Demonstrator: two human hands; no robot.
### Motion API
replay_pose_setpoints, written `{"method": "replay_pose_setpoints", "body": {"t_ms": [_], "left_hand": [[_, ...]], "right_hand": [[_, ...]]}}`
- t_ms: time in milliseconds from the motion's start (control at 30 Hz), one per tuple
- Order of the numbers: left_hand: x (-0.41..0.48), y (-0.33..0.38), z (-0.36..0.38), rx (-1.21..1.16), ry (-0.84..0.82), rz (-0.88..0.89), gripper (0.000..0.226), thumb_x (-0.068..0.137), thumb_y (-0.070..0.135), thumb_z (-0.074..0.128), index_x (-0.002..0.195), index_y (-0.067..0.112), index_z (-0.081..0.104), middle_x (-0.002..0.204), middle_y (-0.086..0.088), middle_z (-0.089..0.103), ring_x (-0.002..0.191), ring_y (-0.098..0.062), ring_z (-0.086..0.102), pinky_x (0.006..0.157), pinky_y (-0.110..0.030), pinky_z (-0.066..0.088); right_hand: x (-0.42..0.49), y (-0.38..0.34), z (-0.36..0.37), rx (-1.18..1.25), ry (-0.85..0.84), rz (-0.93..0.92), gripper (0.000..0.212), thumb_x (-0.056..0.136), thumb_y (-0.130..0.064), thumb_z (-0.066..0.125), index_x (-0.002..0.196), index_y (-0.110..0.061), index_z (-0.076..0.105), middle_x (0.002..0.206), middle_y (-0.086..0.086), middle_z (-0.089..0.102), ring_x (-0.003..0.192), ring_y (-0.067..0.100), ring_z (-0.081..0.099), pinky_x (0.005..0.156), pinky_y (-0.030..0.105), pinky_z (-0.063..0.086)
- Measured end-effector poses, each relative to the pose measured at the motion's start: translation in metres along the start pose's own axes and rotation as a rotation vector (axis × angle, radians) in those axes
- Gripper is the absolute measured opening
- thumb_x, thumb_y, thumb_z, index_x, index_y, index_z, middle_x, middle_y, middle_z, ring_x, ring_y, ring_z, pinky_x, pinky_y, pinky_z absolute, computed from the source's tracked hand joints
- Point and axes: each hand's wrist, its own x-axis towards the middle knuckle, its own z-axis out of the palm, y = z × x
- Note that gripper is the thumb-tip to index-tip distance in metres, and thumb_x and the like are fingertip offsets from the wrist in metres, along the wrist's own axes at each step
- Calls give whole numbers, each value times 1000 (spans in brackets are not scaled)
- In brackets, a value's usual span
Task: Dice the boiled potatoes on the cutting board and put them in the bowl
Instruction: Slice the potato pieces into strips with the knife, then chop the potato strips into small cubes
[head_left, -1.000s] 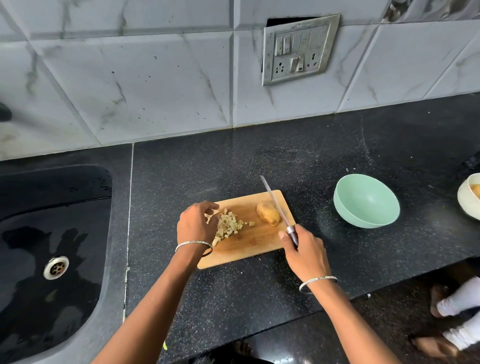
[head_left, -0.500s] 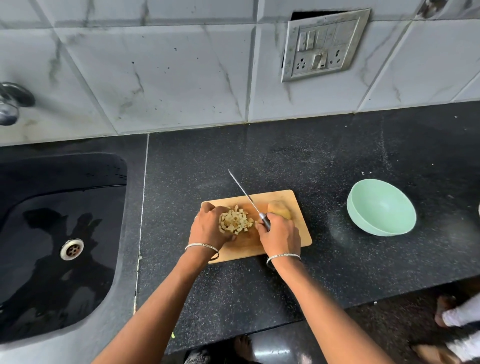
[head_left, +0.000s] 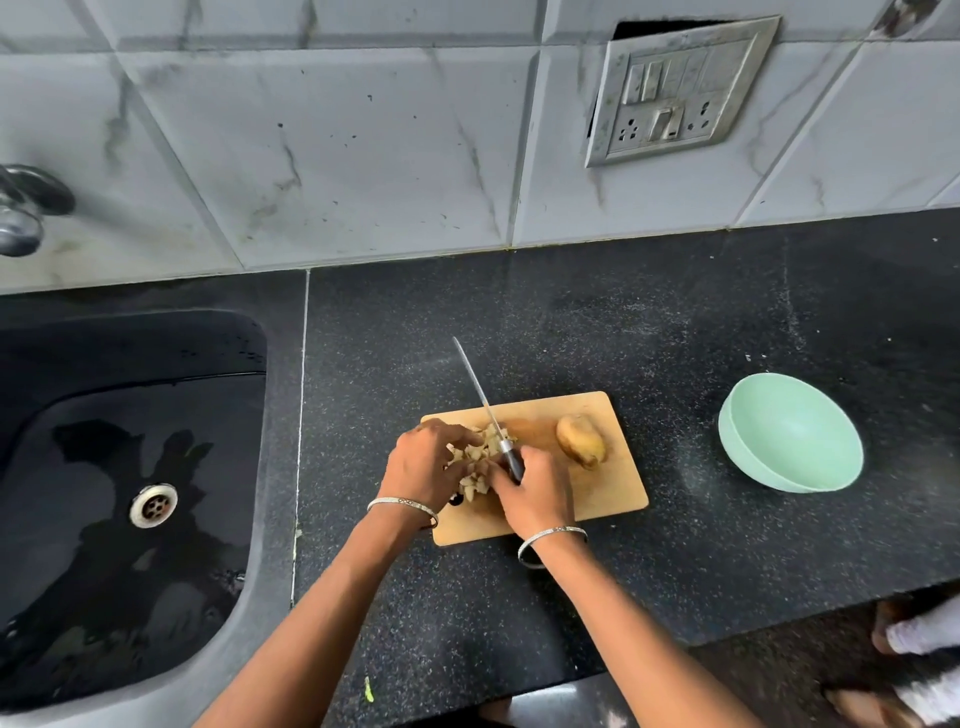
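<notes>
Two hands crowd the left half of the cutting board (head_left: 613, 488). The left hand (head_left: 423, 462) cups curled fingers round the diced potato pile (head_left: 480, 452). The right hand (head_left: 535, 493) grips the knife (head_left: 478, 389) by its handle, blade pointing past the far edge. A whole potato (head_left: 581, 440) lies near the board's right edge. The green bowl (head_left: 789, 431) sits well apart, toward the right edge of the counter (head_left: 675, 338).

Between the cutting board (head_left: 613, 493) and the bowl (head_left: 727, 431) a stretch of bare counter (head_left: 675, 338) lies open to a hand. On the board's right half the whole potato (head_left: 581, 440) stands in that line. At the left half the left hand (head_left: 423, 462) cups the diced pile (head_left: 480, 452) and the right hand (head_left: 535, 493) grips the knife (head_left: 475, 382), whose blade juts past the far edge. Behind the board the counter runs bare to the tiled wall (head_left: 363, 156). The sink (head_left: 156, 332) lies well apart on the left.
</notes>
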Motion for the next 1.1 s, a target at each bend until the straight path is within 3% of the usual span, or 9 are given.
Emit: {"method": "replay_pose_setpoints", "body": {"t_ms": [167, 333, 467, 600, 667, 733, 867, 1000, 1100], "left_hand": [[7, -7, -4, -48, -64, 91, 13, 77, 22, 78, 84, 33, 74, 83, 14, 67, 73, -5, 59, 71, -26, 47], [10, -6, -4, -50, -130, 167, 19, 77, 18, 77, 91, 30, 73, 77, 16, 65, 69, -3, 56, 70, -24, 48], [11, -10, -5, 15, -91, 155, 14, 75, 32, 80, 86, 32, 71, 79, 15, 64, 67, -3, 54, 66, -25, 46], [11, -15, -9, 122, -67, 143, 13, 78, 34, 77, 89, 31, 71, 86, 12, 61, 70, -6, 48, 67, -28, 46], [11, -15, -11, 140, -75, 166, 18, 79, 32, 75, 97, 30, 72, 93, 9, 63, 76, -10, 53, 72, -29, 48], [10, -14, -12, 133, -68, 191, 25, 80, 28, 72, 105, 28, 72, 98, 6, 64, 83, -14, 58, 74, -27, 47], [13, -8, -11, 102, 14, 209, 22, 83, 21, 63, 103, 26, 71, 94, 5, 64, 80, -17, 60, 74, -29, 48], [19, -1, -7, 106, 23, 213, 19, 86, 33, 61, 103, 31, 68, 95, 5, 65, 86, -21, 60, 78, -38, 50], [20, 16, 0, 162, 3, 248, 21, 87, 43, 59, 105, 36, 67, 103, 8, 66, 98, -22, 59, 80, -38, 48]], "right_hand": [[6, 8, -9, 101, -76, 6, 38, 85, -42, 73, 65, -17, 52, 59, -6, 46, 53, 13, 41, 49, 27, 28], [7, 9, -13, 208, -131, -24, 45, 85, -43, 73, 64, -6, 55, 56, -4, 43, 52, 11, 37, 50, 28, 27], [7, 10, -20, 176, -134, -43, 40, 87, -34, 72, 58, -18, 49, 51, -10, 39, 48, 8, 34, 47, 23, 25], [5, 15, -41, 138, 14, -22, 43, 90, -33, 68, 56, -23, 43, 50, -11, 38, 46, 7, 34, 47, 24, 26], [6, 22, -54, 94, 94, 22, 33, 91, -30, 66, 62, -22, 54, 54, -9, 47, 50, 9, 44, 47, 21, 30], [7, 29, -65, 20, 135, 32, 28, 91, -32, 65, 69, -17, 58, 59, -3, 53, 57, 19, 52, 52, 31, 38], [0, 37, -80, -59, 162, 25, 43, 95, -46, 56, 68, -14, 48, 59, 0, 50, 58, 22, 50, 55, 39, 36], [-13, 44, -81, -96, 147, 74, 50, 101, -52, 34, 88, -15, 65, 83, 5, 67, 80, 28, 60, 67, 37, 41], [-23, 50, -84, -49, 183, 123, 48, 103, -45, 33, 92, -18, 71, 89, 4, 68, 84, 26, 58, 70, 34, 35]]}}
